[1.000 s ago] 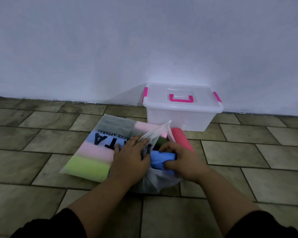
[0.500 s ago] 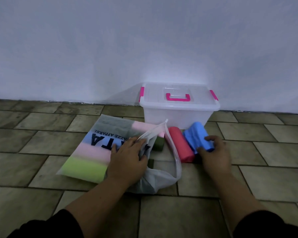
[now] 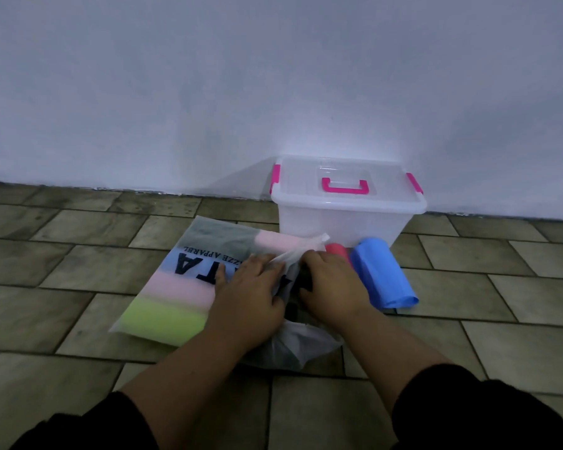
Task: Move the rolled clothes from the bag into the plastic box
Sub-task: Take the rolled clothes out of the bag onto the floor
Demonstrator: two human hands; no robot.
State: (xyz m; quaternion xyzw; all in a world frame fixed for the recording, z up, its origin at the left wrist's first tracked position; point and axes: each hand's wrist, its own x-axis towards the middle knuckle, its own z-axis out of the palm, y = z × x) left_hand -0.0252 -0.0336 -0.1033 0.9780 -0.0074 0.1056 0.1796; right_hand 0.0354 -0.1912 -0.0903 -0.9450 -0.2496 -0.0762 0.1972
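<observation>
The rolled clothes (image 3: pixel 163 319) mostly lie inside the bag (image 3: pixel 182 287), centre-left of the frame, showing through its film as green, pink and blue bands. Two are out on the floor (image 3: pixel 501 287) just right of the bag: a blue roll (image 3: pixel 382 274) and a red roll (image 3: pixel 337 250), both close in front of the plastic box (image 3: pixel 342 222), whose lid (image 3: pixel 306 177) is on. Our left hand (image 3: pixel 251 287) pinches the bag's mouth. Our right hand (image 3: pixel 332 284) reaches in, fingers curled at a dark roll (image 3: pixel 303 280); we cannot tell whether it grips. We judge we are mid-unloading. Next we draw that roll out, and the lid must come off before anything goes in.

Fingertips of right hand (image 3: pixel 333 284) hidden inside bag (image 3: pixel 176 287)
</observation>
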